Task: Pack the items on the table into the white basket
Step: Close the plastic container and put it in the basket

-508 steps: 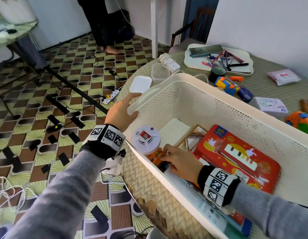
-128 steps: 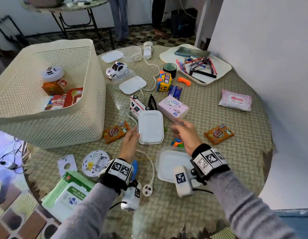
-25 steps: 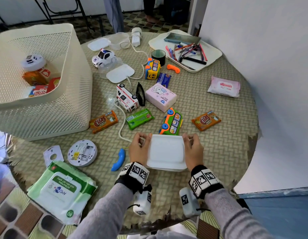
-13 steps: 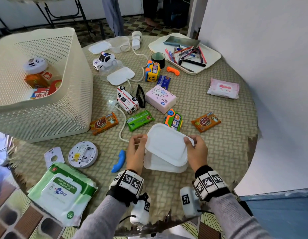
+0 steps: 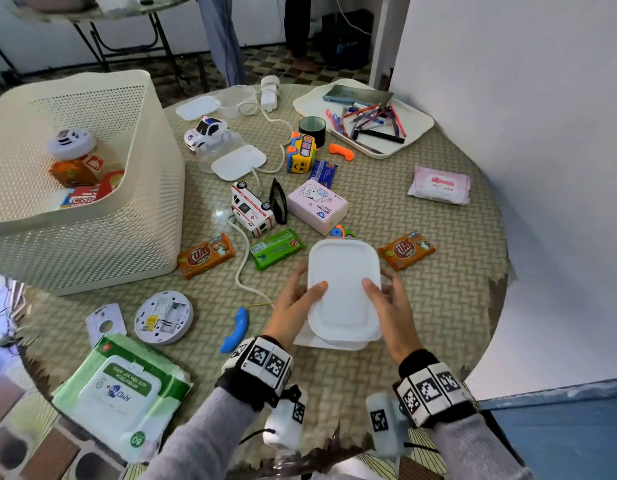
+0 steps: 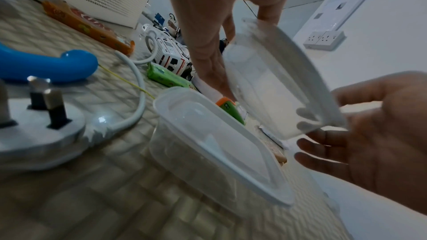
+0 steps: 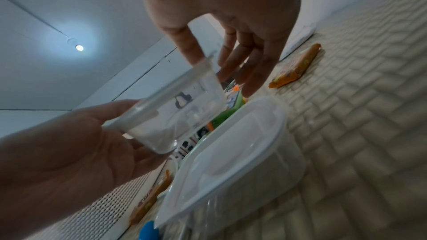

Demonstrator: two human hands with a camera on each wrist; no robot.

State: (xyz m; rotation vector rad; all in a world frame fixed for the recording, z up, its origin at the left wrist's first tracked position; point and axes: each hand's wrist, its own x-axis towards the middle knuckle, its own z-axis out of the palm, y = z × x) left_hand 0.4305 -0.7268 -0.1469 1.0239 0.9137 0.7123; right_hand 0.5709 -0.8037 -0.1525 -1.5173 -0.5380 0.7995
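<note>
Basket: the white basket [image 5: 137, 216] stands well to the left of both hands and farther out on the table [image 5: 449, 299]; a smoke alarm [image 5: 70, 143], an orange packet and a red box lie in it.
Near-left things: a green wipes pack [image 5: 122, 393] lies left of the left wrist, with a round white disc [image 5: 163, 317] beyond it and a blue toy handset [image 5: 236, 329] just beside the left hand.
Left hand: the left hand [image 5: 291, 308] grips the left side of the lifted container, thumb on the lid and fingers curled under the base.
Lifted container: a clear plastic container [image 5: 343, 289] with a white lid is held between the two hands, above the table and tilted in the wrist views.
Lower container: a second lidded container [image 6: 215, 150] sits on the table directly beneath the lifted one, apart from it.
Right hand: the right hand [image 5: 390, 303] holds the right side, thumb pressed on the lid, fingers spread loosely under it.
Beyond the hands: a green packet [image 5: 276, 249], an orange snack packet [image 5: 205, 256], a toy ambulance [image 5: 251, 209] and a pink tissue box [image 5: 317, 206] lie past the fingertips.
Right of the hands: another orange snack packet [image 5: 405, 250] lies just beyond the right hand; a pink wipes pack [image 5: 438, 184] and a tray of pens [image 5: 366, 117] are farther out.
</note>
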